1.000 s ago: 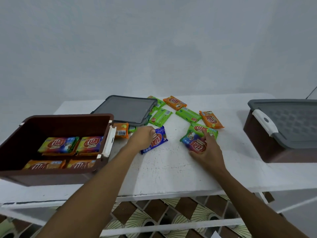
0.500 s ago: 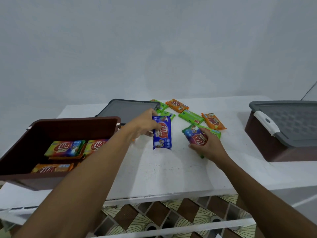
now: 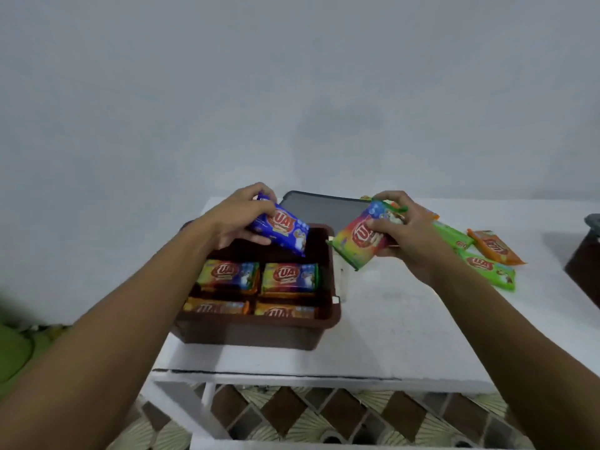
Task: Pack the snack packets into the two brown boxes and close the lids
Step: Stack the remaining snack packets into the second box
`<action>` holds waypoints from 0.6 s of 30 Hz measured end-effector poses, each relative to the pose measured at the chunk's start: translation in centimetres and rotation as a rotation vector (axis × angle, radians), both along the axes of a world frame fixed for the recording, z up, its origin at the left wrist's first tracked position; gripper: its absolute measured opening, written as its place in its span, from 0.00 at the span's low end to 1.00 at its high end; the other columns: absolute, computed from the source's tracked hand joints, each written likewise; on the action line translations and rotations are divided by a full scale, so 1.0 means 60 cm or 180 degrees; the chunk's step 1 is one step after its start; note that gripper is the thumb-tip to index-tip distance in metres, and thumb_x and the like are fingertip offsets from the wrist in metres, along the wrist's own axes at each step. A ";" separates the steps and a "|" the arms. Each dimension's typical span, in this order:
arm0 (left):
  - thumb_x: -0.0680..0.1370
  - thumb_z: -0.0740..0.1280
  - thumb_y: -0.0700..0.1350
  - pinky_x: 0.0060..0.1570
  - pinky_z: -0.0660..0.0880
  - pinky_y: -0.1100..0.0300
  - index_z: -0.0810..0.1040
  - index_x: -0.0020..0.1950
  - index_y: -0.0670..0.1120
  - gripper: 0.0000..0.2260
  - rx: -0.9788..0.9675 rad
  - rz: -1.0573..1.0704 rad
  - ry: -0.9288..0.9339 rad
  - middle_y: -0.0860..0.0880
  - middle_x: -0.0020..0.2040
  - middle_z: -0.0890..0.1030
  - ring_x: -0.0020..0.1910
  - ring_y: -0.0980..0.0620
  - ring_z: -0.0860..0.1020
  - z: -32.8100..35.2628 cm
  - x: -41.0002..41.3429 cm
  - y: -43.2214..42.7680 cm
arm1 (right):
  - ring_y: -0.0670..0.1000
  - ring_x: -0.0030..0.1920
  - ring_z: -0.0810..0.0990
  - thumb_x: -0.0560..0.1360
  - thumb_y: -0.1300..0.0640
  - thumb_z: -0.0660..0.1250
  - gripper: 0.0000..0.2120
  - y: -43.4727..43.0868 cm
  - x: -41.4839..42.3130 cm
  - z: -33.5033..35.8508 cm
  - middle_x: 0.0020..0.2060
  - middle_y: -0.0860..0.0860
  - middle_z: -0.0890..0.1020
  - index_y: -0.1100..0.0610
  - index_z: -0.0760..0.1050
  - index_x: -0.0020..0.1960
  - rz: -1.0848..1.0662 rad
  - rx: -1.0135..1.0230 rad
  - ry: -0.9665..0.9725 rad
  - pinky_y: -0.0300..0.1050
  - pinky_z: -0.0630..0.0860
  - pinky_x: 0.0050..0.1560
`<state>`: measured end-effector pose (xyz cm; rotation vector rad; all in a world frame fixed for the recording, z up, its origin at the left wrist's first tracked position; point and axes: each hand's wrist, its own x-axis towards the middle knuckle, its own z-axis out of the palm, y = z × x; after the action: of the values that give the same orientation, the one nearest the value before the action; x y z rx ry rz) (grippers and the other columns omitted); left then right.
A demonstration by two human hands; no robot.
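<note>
An open brown box (image 3: pixel 259 332) stands on the white table (image 3: pixel 389 336) with several snack packets (image 3: pixel 289 277) laid flat inside. My left hand (image 3: pixel 240 217) holds a blue packet (image 3: pixel 282 230) tilted above the box's far part. My right hand (image 3: pixel 406 233) holds a multicoloured packet (image 3: pixel 360 238) in the air just right of the box's rim. Its grey lid (image 3: pixel 324 207) lies flat behind the box. Loose green packets (image 3: pixel 487 267) and an orange one (image 3: pixel 495 250) lie on the table to the right.
The second brown box (image 3: pixel 584 267) with a grey lid shows only partly at the right edge. The table's front edge (image 3: pixel 276 375) runs close below the open box. Patterned floor tiles (image 3: pixel 324 414) show under the table. Something green lies at the far left.
Both hands lifted their packets off the table and moved left, the blue one over the open box. The view shifted, so the box now sits near the centre.
</note>
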<state>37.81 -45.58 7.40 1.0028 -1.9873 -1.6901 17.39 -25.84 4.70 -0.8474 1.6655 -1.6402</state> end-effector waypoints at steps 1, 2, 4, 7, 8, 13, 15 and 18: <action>0.76 0.63 0.36 0.31 0.80 0.55 0.75 0.50 0.48 0.08 -0.0046 0.0015 -0.0050 0.44 0.49 0.78 0.44 0.48 0.81 -0.006 0.021 -0.014 | 0.52 0.39 0.84 0.72 0.65 0.72 0.17 -0.012 0.019 0.013 0.48 0.57 0.80 0.51 0.73 0.56 0.0036 -0.0003 0.0107 0.47 0.80 0.34; 0.77 0.62 0.36 0.32 0.80 0.54 0.76 0.51 0.48 0.08 -0.0061 0.0011 -0.0099 0.44 0.49 0.78 0.46 0.48 0.82 -0.014 0.041 -0.027 | 0.52 0.38 0.85 0.72 0.65 0.73 0.16 -0.023 0.035 0.024 0.48 0.58 0.79 0.51 0.73 0.54 0.0078 0.0008 0.0208 0.48 0.81 0.33; 0.77 0.63 0.36 0.35 0.81 0.53 0.76 0.50 0.48 0.08 -0.0091 -0.0058 -0.0243 0.43 0.51 0.78 0.48 0.47 0.81 -0.029 0.080 -0.054 | 0.53 0.40 0.85 0.72 0.64 0.72 0.16 -0.048 0.072 0.040 0.50 0.58 0.78 0.49 0.72 0.54 0.0181 0.0119 0.0527 0.48 0.80 0.32; 0.77 0.65 0.37 0.40 0.79 0.54 0.76 0.49 0.48 0.06 -0.0595 -0.0335 -0.0691 0.43 0.52 0.80 0.48 0.46 0.81 -0.055 0.120 -0.085 | 0.52 0.48 0.81 0.73 0.62 0.71 0.14 -0.089 0.114 0.047 0.54 0.52 0.76 0.49 0.76 0.55 0.0470 0.0526 0.1479 0.46 0.81 0.32; 0.77 0.66 0.37 0.40 0.78 0.55 0.76 0.48 0.49 0.07 -0.0858 -0.0497 -0.0871 0.45 0.52 0.79 0.49 0.47 0.80 -0.062 0.126 -0.090 | 0.51 0.50 0.79 0.73 0.60 0.71 0.10 -0.104 0.122 0.045 0.54 0.51 0.76 0.50 0.77 0.52 0.0528 0.0756 0.1946 0.47 0.82 0.36; 0.75 0.69 0.45 0.46 0.78 0.53 0.75 0.52 0.54 0.08 -0.2661 -0.1281 -0.2005 0.49 0.56 0.76 0.51 0.51 0.76 -0.087 0.119 -0.098 | 0.53 0.48 0.77 0.71 0.52 0.70 0.07 -0.159 0.151 -0.009 0.45 0.50 0.78 0.50 0.72 0.44 0.0553 0.1863 0.3745 0.45 0.70 0.41; 0.75 0.68 0.50 0.48 0.74 0.52 0.76 0.54 0.53 0.08 -0.3985 -0.1275 -0.2533 0.50 0.55 0.74 0.55 0.49 0.73 -0.094 0.115 -0.091 | 0.57 0.51 0.76 0.72 0.52 0.68 0.08 -0.160 0.167 -0.044 0.48 0.53 0.76 0.51 0.73 0.49 0.0372 0.1886 0.4717 0.47 0.69 0.42; 0.75 0.68 0.54 0.47 0.70 0.55 0.76 0.62 0.52 0.17 -0.4456 -0.1572 -0.2351 0.51 0.59 0.72 0.58 0.50 0.71 -0.106 0.118 -0.084 | 0.58 0.58 0.72 0.73 0.51 0.67 0.16 -0.159 0.184 -0.071 0.55 0.54 0.74 0.50 0.75 0.60 0.0638 0.1806 0.5342 0.54 0.69 0.51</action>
<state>44.87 -50.62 1.04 0.5526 -3.1217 0.3564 28.42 -35.39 0.46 -2.1785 2.6057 0.0994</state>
